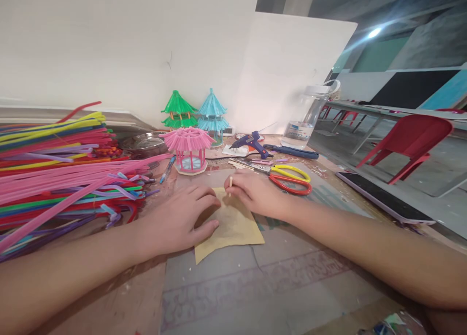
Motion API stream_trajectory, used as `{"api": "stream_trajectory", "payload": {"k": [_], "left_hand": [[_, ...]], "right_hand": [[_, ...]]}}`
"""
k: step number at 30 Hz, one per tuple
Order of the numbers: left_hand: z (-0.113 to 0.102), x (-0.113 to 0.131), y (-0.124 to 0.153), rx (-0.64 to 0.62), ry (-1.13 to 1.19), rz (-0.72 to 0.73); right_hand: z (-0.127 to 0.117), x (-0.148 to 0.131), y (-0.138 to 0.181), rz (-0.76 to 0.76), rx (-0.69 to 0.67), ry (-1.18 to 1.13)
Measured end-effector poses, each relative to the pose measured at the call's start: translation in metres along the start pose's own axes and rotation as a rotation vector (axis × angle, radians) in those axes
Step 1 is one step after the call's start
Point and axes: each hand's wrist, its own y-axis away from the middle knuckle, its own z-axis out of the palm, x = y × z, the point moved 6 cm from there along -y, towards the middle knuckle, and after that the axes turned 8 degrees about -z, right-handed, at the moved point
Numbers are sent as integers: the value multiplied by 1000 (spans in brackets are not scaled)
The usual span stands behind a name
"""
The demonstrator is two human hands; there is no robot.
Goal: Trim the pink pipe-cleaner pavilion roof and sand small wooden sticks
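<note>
A yellowish sheet that looks like sandpaper (233, 228), with a grey smudge in its middle, lies on the grey mat. My left hand (182, 218) rests on its left side, palm down with thumb and fingers apart. Between the thumb and fingers of my right hand (251, 191) is a short, pale wooden stick (230, 184), held upright over the sheet's far edge. Just behind stands a pink pavilion model (190, 150) with a fuzzy roof. Beside my right wrist lie scissors (292, 174) with yellow and red handles.
Bundles of coloured pipe cleaners (65, 179) fill the left side. Green (178, 106) and blue (212, 111) models stand behind. Further right are a glue gun (251, 143), pliers (295, 151), a water jug (302, 116) and a phone (383, 196). A red chair (408, 140) stands beyond.
</note>
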Motion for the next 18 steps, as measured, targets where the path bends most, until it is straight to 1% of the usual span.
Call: {"api": "stream_trajectory", "payload": {"k": [2, 5, 6, 8, 10, 11, 13, 15, 16, 18], "left_hand": [[0, 0, 0, -9, 0, -7], [-1, 1, 0, -17, -11, 0], [-1, 1, 0, -18, -15, 2], [-1, 1, -1, -20, -15, -3], [0, 0, -1, -24, -4, -14], [1, 0, -1, -29, -1, -18], [1, 0, -1, -34, 0, -15], [1, 1, 0, -28, -8, -5], [1, 1, 0, -24, -12, -1], [0, 2, 0, -18, -14, 1]], "right_hand": [[-2, 5, 1, 33, 18, -27], [3, 0, 2, -28, -39, -176], [4, -1, 2, -50, -50, -179], [2, 1, 1, -52, -29, -87], [-1, 6, 0, -4, 17, 18], [-1, 8, 1, 23, 27, 27], [1, 7, 1, 37, 8, -57], [6, 0, 1, -11, -37, -166], [7, -3, 1, -41, -51, -179], [5, -3, 0, -67, -46, -100]]}}
